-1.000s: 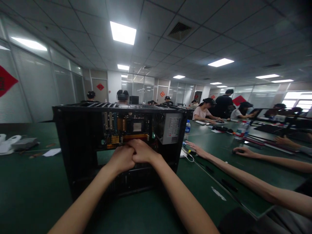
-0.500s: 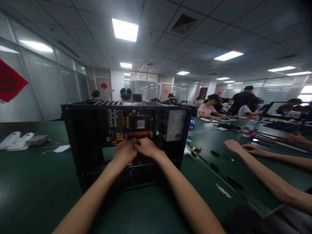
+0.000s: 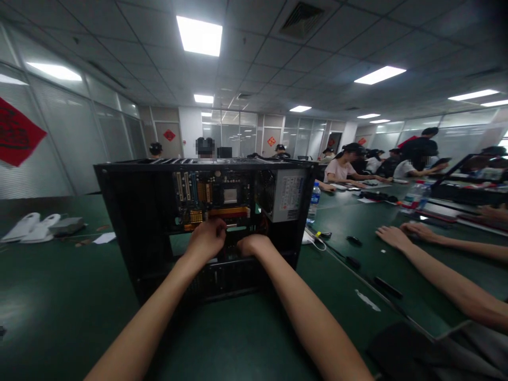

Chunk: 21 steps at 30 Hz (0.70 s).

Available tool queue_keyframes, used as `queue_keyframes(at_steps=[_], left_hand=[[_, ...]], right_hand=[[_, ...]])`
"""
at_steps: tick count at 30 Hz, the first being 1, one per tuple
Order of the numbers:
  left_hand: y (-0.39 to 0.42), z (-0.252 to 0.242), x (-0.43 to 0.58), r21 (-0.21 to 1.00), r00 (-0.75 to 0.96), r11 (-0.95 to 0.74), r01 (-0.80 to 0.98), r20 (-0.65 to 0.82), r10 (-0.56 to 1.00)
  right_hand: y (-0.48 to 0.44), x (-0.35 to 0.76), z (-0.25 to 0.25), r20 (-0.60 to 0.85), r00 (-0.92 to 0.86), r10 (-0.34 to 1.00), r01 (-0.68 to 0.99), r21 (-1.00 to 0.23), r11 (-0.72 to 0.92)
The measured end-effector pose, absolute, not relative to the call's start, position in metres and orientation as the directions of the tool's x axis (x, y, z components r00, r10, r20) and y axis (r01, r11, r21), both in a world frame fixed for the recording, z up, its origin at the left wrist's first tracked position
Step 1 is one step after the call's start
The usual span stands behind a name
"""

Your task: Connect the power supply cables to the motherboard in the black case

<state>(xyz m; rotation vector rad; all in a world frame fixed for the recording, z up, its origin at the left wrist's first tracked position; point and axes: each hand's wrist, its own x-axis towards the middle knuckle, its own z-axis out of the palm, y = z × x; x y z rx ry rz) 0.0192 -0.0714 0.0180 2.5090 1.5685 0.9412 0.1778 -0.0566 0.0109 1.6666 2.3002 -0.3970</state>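
Observation:
An open black computer case (image 3: 115, 227) stands on the green table in front of me. Inside it is a motherboard (image 3: 238, 180) with a bare processor socket area, and yellow and red memory slots (image 3: 234, 212) along its lower edge. A silver power supply (image 3: 289, 197) sits at the case's upper right. My left hand (image 3: 205, 242) is just below the slots, its fingers curled together; anything between them is too small to make out. Lower and to the right, my right hand (image 3: 256, 245) reaches into the case with fingers bent, the tips lost in shadow.
On the right, a co-worker's hand (image 3: 392, 236) rests on the table. Cables (image 3: 349, 259), a black bar (image 3: 388, 287) and a water bottle (image 3: 314, 201) lie or stand right of the case. White objects (image 3: 42, 228) and a grey box (image 3: 67, 226) are at left.
My hands were together below the memory slots and are now apart. The right has shifted right and down, the left slightly up. The view has tilted a little.

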Motion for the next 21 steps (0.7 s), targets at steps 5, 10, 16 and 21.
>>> queue_keyframes(at_steps=[5,10,16,21], left_hand=[[-0.07,0.016,0.018,0.341,0.327,-0.497,0.798,0.448,0.832],[-0.064,0.019,0.012,0.364,0.326,-0.51,0.779,0.46,0.826],[-0.073,0.046,-0.009,0.521,0.427,-0.629,0.578,0.464,0.776],[-0.103,0.083,-0.028,0.546,0.539,-0.694,0.47,0.445,0.715]], right_hand=[[-0.057,0.182,0.017,-0.443,-0.265,0.857,0.961,-0.045,0.273],[-0.056,0.198,0.016,-0.259,-0.541,0.8,0.829,-0.325,0.455],[-0.051,0.202,0.019,0.249,-0.685,0.685,0.426,-0.625,0.654],[-0.072,0.188,0.045,0.569,-0.552,0.609,0.455,-0.407,0.792]])
